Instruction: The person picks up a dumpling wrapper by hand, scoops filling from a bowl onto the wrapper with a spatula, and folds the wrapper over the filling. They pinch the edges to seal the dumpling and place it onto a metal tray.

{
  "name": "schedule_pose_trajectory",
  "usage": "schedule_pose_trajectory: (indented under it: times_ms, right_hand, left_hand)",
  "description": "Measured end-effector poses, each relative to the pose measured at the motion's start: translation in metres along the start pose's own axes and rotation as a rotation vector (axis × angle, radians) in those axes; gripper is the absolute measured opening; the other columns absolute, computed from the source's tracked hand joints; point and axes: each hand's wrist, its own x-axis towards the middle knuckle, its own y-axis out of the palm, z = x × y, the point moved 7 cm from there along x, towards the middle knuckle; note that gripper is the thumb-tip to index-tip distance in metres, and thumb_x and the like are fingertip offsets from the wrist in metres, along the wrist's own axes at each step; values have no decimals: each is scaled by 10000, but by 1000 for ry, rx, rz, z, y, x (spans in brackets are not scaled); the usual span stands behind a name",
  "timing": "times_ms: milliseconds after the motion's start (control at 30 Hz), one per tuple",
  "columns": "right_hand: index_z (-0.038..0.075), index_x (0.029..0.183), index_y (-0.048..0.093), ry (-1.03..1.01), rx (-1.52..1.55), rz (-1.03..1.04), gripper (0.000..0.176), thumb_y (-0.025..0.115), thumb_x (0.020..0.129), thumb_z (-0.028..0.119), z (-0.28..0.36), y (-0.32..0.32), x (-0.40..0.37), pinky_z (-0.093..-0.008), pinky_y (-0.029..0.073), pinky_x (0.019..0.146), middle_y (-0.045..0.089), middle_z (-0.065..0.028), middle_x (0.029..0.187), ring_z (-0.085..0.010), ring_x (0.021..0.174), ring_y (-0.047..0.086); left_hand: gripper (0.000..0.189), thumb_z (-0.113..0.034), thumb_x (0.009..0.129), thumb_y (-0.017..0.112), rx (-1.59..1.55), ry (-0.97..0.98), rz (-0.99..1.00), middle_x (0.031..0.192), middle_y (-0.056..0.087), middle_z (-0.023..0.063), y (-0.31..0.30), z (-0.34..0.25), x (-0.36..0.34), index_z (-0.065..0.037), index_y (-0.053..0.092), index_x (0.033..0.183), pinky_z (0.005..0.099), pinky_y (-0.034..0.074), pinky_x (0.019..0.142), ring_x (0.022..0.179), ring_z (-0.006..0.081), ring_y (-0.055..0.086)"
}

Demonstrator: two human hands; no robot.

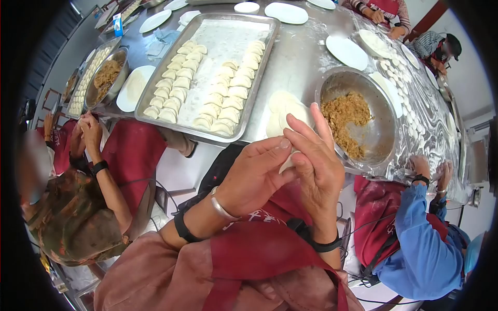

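Note:
Between my two hands is a dumpling (287, 163), mostly hidden by the fingers; only a pale bit of dough shows. My left hand (254, 173) is closed on it from the left, thumb and fingers pressed together. From the other side my right hand (319, 168) grips it too, with some fingers stretched upward. Just beyond my hands lie several round dough wrappers (284, 110) on the metal table. A steel bowl of filling (346, 122) stands to their right. Left of them is a metal tray (142, 111) with rows of folded dumplings (179, 78).
White plates (346, 53) stand around the table (306, 44). Flour and small dough pieces (402, 85) cover its right side. Another filling bowl (106, 78) is at the left. Co-workers sit close on both sides, one in a blue sleeve (415, 228); others are across the table.

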Motion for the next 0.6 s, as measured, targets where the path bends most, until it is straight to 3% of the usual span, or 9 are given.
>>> schedule_pose_trajectory:
  times_ms: [133, 200, 233, 300, 400, 567, 600]
  right_hand:
    - [-23, 1186, 638, -17, -14, -119, 548, 655, 850, 409, 12, -6, 7, -450, 361, 1064, 586, -159, 1320, -384, 1360, 394]
    - [-30, 1153, 656, 115, 124, -235, 433, 710, 837, 262, 9, -14, 5, -425, 413, 1027, 603, -166, 1293, -379, 1337, 431]
    - [-30, 1153, 656, 109, 126, -234, 433, 710, 837, 262, 9, -14, 3, -425, 413, 1027, 603, -166, 1293, -379, 1337, 431]
    - [-33, 1081, 682, 159, 267, -334, 327, 746, 792, 106, 2, -16, -4, -411, 445, 1002, 643, -177, 1219, -370, 1288, 492]
    - [-32, 995, 699, 131, 254, -365, 243, 727, 754, -19, 2, -18, -8, -434, 437, 1015, 690, -175, 1104, -358, 1212, 564]
    - [-31, 853, 717, 118, 117, -350, 140, 671, 731, -83, 8, -19, -1, -471, 437, 1015, 723, -154, 947, -357, 1115, 626]
    - [-32, 835, 719, 107, 104, -336, 135, 674, 719, -84, 7, -18, 0, -470, 437, 1016, 722, -157, 943, -359, 1112, 628]
  left_hand:
    - [399, -155, 1022, 437, -29, -68, 77, 1256, 558, 83, 3, 3, 4, 31, 432, 1376, 335, 463, 987, 1112, 150, 563]
    - [410, -147, 1019, 437, -62, -50, 71, 1271, 553, 93, 10, -2, 4, 33, 419, 1388, 343, 453, 1004, 1127, 161, 559]
    - [422, -138, 1016, 436, -98, -35, 63, 1285, 547, 104, 13, -3, 4, 35, 405, 1399, 350, 443, 1021, 1142, 172, 555]
    - [420, -138, 1015, 437, -138, -18, 52, 1288, 547, 108, 11, 0, 6, 35, 407, 1397, 354, 434, 1033, 1150, 178, 552]
    - [416, -134, 1012, 438, -187, -3, 42, 1293, 547, 109, 11, 4, 6, 33, 412, 1392, 358, 425, 1045, 1158, 184, 550]
    - [378, -132, 985, 506, -184, -21, 6, 1314, 546, 99, 0, 8, 6, 13, 482, 1334, 357, 437, 1026, 1185, 199, 546]
    - [409, -131, 1001, 467, 33, -6, -12, 1354, 511, 81, -9, 8, 8, 2, 425, 1386, 357, 404, 1058, 1221, 187, 513]
